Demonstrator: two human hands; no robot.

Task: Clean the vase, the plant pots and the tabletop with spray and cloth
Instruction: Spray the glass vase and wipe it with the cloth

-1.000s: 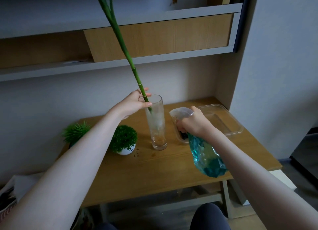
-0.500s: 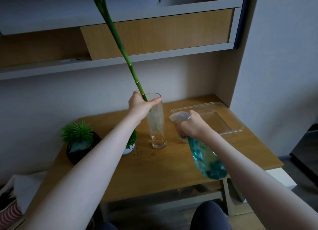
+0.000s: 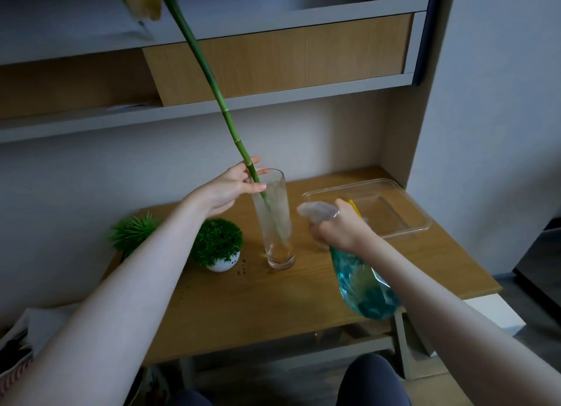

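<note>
I take this for a room in a home, a living room or study corner. I see a small wooden table (image 3: 273, 308) pushed into an alcove against a pale plastered wall (image 3: 91, 178), with grey-edged shelving (image 3: 273, 99) and wood-fronted panels built in above it. The things on the table are household decoration: a tall glass vase (image 3: 277, 223) with a green stalk (image 3: 221, 102) leaning out of it, a small leafy plant in a round white pot (image 3: 223, 264), and a spiky green plant (image 3: 133, 232) beside it. A clear plastic tray (image 3: 409, 211) sits at the back. Some bundled fabric (image 3: 18, 342) lies low at the left edge.
</note>
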